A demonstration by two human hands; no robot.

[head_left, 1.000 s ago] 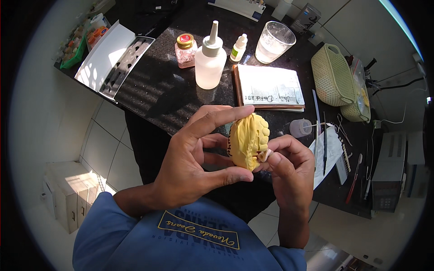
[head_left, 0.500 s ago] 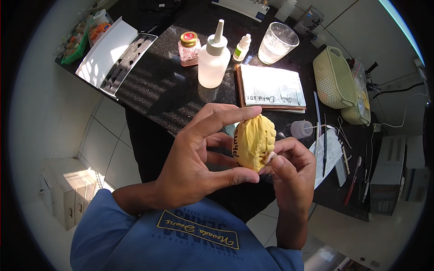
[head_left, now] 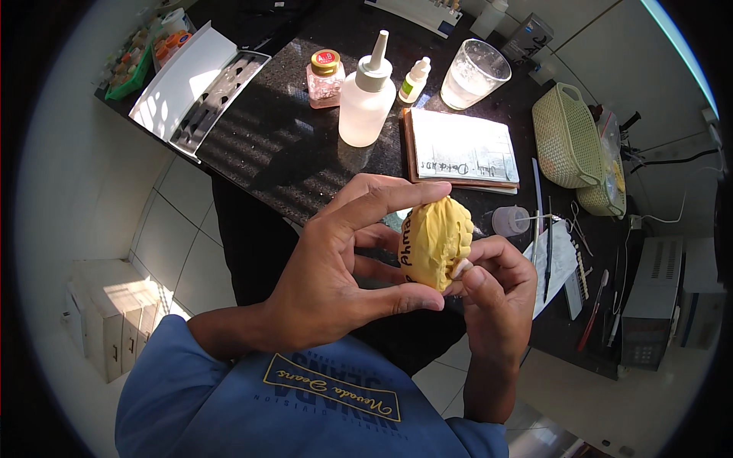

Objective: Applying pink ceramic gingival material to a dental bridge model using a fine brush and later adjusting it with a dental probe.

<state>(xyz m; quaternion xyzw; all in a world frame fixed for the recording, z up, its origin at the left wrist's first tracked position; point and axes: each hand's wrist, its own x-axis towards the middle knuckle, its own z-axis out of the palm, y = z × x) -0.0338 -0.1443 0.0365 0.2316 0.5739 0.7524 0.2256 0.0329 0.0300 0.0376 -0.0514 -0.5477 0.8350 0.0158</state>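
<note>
A yellow dental cast (head_left: 431, 240) with moulded teeth along its right side and dark handwriting on its base is held up in front of me, above the table's near edge. My left hand (head_left: 328, 256) grips it from the left, with the thumb below and the index finger on top. My right hand (head_left: 500, 286) is closed in a pinch at the cast's lower right. A small whitish, tooth-like piece (head_left: 461, 268) shows between the right fingertips and the row of teeth. The fingers partly hide it.
Behind the cast stand a squeeze bottle (head_left: 366, 111), a pink jar (head_left: 325, 84), a dropper bottle (head_left: 414, 81), a glass (head_left: 474, 76) and a notebook (head_left: 462, 149). On the right are a small cup (head_left: 510, 220), hand tools, a woven basket (head_left: 565, 137) and a grey box-shaped device (head_left: 650, 305).
Both hands and the cast have shifted very slightly to the right in the picture, and the surroundings have moved a little too. The hold on the cast stays the same.
</note>
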